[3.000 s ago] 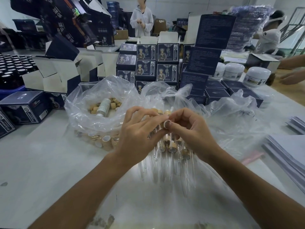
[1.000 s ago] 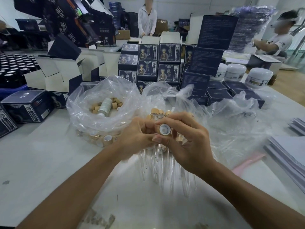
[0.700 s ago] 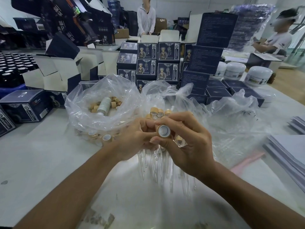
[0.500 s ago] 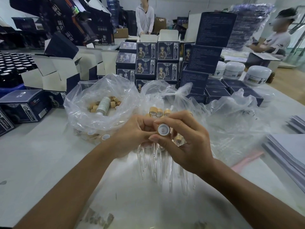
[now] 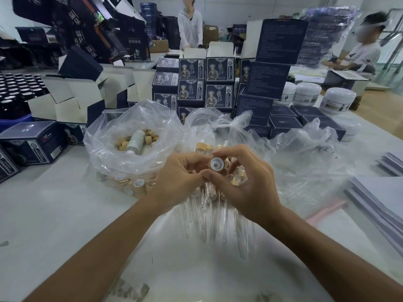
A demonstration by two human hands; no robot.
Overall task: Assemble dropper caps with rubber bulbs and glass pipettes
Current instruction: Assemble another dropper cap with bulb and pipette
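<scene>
My right hand (image 5: 244, 184) pinches a tan dropper cap (image 5: 216, 164) between thumb and fingers, its white open underside turned toward me. My left hand (image 5: 176, 177) is curled close against it on the left, fingertips meeting at the cap; whether it holds a pipette is hidden. Beneath both hands lie several assembled droppers with glass pipettes (image 5: 209, 214) on the table. A clear plastic bag (image 5: 122, 131) to the left holds loose tan caps (image 5: 150, 136) and a small white bottle (image 5: 135, 141).
Dark blue product boxes (image 5: 218, 81) are stacked behind the bags, and open cartons (image 5: 72, 99) stand at left. White jars (image 5: 337, 100) sit at right. A paper stack (image 5: 375, 205) lies at the right table edge. Two people work at the back.
The cap in my right hand has turned so its white underside faces me more squarely. Both hands have stayed together above the droppers.
</scene>
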